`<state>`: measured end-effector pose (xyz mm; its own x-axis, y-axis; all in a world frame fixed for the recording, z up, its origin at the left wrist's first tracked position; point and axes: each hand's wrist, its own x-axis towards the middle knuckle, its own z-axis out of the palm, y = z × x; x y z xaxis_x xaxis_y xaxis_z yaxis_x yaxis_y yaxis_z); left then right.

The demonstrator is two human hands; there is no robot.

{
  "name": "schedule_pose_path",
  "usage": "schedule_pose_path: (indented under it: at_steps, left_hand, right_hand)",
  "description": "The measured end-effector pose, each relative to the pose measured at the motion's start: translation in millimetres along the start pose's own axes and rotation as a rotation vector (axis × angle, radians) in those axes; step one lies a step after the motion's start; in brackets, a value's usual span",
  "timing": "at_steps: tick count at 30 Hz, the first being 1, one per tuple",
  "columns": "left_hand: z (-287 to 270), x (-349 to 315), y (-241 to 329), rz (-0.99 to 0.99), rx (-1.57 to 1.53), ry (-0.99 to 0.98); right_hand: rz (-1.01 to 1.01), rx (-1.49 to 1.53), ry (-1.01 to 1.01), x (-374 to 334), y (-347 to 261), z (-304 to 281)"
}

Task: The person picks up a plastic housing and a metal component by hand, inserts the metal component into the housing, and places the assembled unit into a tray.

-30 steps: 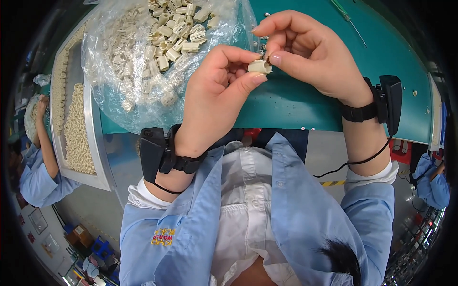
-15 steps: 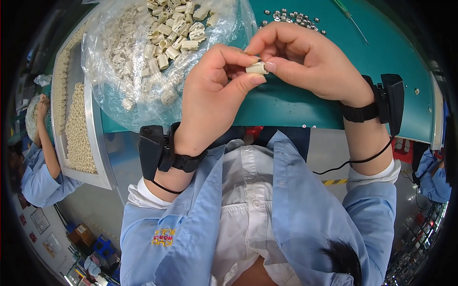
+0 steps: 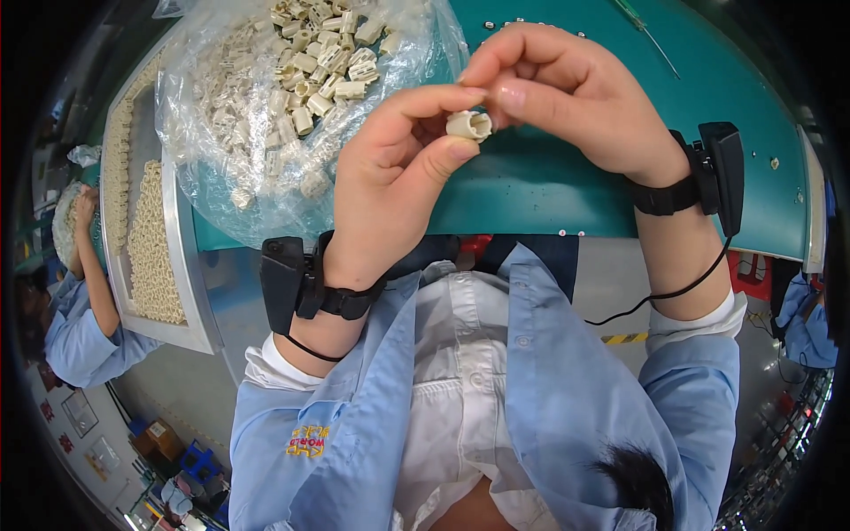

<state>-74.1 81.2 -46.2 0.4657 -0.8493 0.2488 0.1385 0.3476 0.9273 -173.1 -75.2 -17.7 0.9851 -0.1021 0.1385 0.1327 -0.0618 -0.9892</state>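
My left hand (image 3: 394,164) pinches a short cream plastic sleeve (image 3: 469,126) between thumb and index finger. The sleeve's hollow, notched end is turned toward my right hand (image 3: 575,102). That hand is curled just beside the sleeve, its index fingertip meeting the left index finger. Its thumb bends in against the other fingers; whatever they may hold is too small or hidden. To the left lies a clear plastic bag (image 3: 212,190) with a heap of similar cream sleeves (image 3: 328,62). A few small metal rings (image 3: 490,25) show beyond my right hand, which covers the others.
A green-handled screwdriver (image 3: 651,35) lies on the green tabletop (image 3: 531,203) at the far right. On the left stands a metal-edged tray (image 3: 190,265) with rows of cream parts (image 3: 155,257). Another person's arm (image 3: 97,283) is beyond it. A red stool (image 3: 751,276) stands at right.
The sleeve has turned so its open end faces more toward me. My right thumb has drawn back from that end, and my right hand has shifted up, covering most of the metal rings.
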Motion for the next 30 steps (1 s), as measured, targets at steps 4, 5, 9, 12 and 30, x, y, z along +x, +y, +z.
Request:
schedule_pose_path:
  at_steps: [4, 5, 9, 12, 30]
  left_hand:
    - [-7, -2, -6, 0.072, 0.09, -0.072]
    - [-8, -1, -8, 0.125, 0.115, -0.107]
    - [-8, 1, -3, 0.192, 0.121, -0.104]
    - [-10, -6, 6, 0.21, 0.177, -0.051]
    - [-284, -102, 171, 0.047, 1.067, 0.871]
  right_hand:
    - [0.094, -0.196, 0.121, 2, 0, -12]
    - [0.076, -0.225, 0.144, 3, 3, -13]
    - [0.031, -0.303, 0.192, 9, 10, -16]
    - [0.006, -0.308, 0.172, 14, 16, -15]
    - [0.021, -0.593, 0.185, -4, 13, -12]
